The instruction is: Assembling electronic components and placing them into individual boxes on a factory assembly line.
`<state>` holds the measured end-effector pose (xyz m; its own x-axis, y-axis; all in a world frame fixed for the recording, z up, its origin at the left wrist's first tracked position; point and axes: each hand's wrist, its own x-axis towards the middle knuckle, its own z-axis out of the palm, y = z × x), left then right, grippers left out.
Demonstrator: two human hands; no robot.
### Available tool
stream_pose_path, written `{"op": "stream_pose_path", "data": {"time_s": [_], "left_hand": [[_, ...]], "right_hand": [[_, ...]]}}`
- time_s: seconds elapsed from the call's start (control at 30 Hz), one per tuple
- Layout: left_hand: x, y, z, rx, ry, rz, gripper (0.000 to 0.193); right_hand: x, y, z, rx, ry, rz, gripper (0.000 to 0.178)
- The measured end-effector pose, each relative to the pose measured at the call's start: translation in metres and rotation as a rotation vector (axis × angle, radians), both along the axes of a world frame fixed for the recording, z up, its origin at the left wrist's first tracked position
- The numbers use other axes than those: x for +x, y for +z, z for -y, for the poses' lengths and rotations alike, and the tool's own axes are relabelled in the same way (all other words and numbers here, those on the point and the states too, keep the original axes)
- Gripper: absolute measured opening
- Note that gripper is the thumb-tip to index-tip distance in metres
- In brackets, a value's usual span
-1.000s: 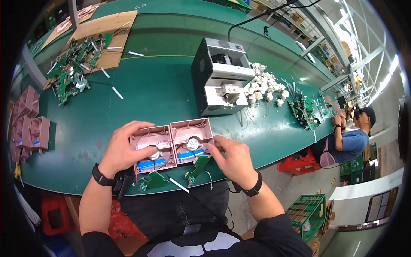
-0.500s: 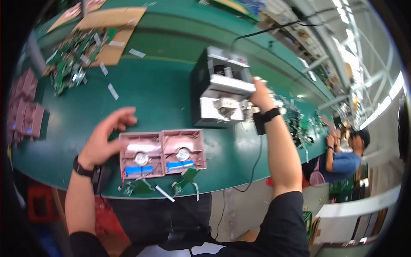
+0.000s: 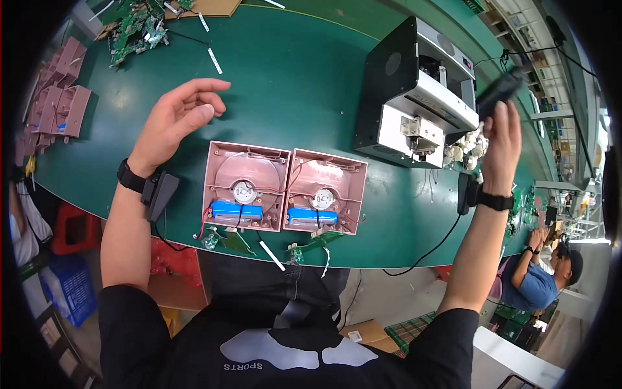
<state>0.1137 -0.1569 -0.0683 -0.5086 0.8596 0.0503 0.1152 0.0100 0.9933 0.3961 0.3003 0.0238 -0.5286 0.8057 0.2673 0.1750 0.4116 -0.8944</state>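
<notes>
My left hand [image 3: 176,120] hovers above the green table with fingers loosely curved and apart, holding nothing. Below and right of it, two pink plastic housings [image 3: 289,188] lie side by side with their insides facing up. Each holds a round silver motor [image 3: 244,191], a blue cylindrical battery [image 3: 235,211] and thin wires. Small green circuit boards [image 3: 238,241] rest by their front edges. At the right, my right hand [image 3: 503,144] is raised beside the black and silver machine [image 3: 418,91], its fingers around a dark elongated tool [image 3: 502,92]. That tool is blurred, so its exact kind is unclear.
More pink housings [image 3: 70,107] stand at the far left. A heap of green circuit boards [image 3: 139,32] lies at the back left near white strips [image 3: 214,61]. Small white parts [image 3: 468,148] sit beyond the machine. Another person [image 3: 538,279] works at the far right.
My right hand has moved from the machine's side farther right and now has the dark tool in it. My left hand has lifted away from the housings. The view has shifted.
</notes>
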Motion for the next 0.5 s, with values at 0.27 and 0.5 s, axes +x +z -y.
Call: {"op": "stream_pose_path", "data": {"time_s": [0.27, 0.5], "left_hand": [[-0.001, -0.003, -0.008, -0.011, -0.033, -0.042, 0.044], [0.007, 0.005, -0.007, -0.060, 0.010, -0.132, 0.041]], "right_hand": [[0.005, -0.004, 0.077, -0.228, 0.221, -0.480, 0.056], [0.021, -0.021, 0.109, -0.088, 0.069, -0.684, 0.084]]}}
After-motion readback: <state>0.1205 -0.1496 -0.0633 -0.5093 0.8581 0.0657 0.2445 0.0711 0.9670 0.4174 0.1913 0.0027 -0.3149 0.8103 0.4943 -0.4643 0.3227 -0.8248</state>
